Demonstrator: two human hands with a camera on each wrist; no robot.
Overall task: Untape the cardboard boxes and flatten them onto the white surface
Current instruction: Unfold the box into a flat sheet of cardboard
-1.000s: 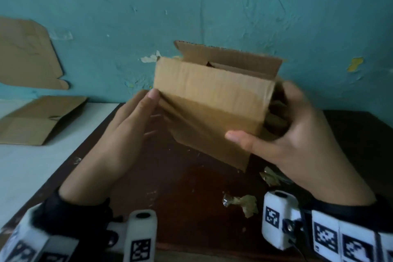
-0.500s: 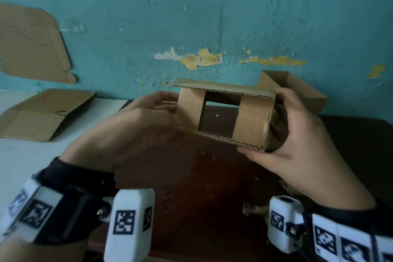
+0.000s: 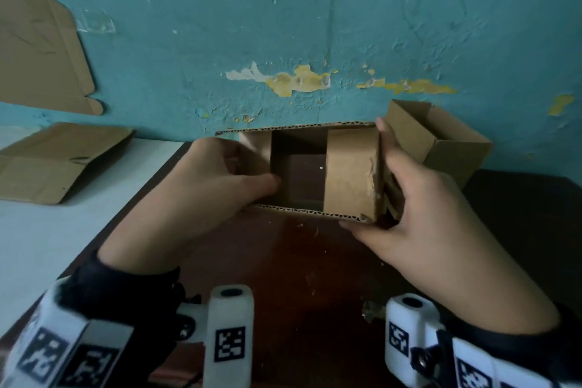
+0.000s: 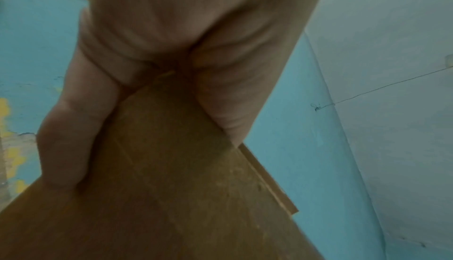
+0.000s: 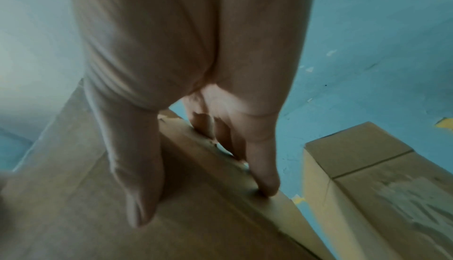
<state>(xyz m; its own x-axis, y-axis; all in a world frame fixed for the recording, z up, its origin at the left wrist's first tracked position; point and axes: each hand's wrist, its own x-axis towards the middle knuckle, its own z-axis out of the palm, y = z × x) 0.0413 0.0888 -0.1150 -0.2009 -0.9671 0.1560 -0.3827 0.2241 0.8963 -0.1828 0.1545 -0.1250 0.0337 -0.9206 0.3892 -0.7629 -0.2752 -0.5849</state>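
A small brown cardboard box (image 3: 349, 176) is held above the dark wooden table (image 3: 299, 261), its open end towards me so I see through it. My left hand (image 3: 208, 186) grips its left end, thumb reaching into the opening. My right hand (image 3: 406, 201) grips its right end, thumb under the lower edge and fingers behind. In the left wrist view the box (image 4: 171, 167) sits between thumb and fingers. The right wrist view shows the thumb on the box (image 5: 196, 196) and fingers over its edge. A flattened box (image 3: 56, 161) lies on the white surface (image 3: 47, 246) at left.
Another open cardboard box (image 3: 441, 142) stands on the table against the teal wall, just behind my right hand; it also shows in the right wrist view (image 5: 382, 186). A flat cardboard piece (image 3: 41, 50) leans on the wall at upper left. A crumpled tape scrap (image 3: 373, 312) lies near the table's front.
The box has been turned from its side face to its open end facing me and lowered. My left thumb has moved into the opening. The second box has come into view behind.
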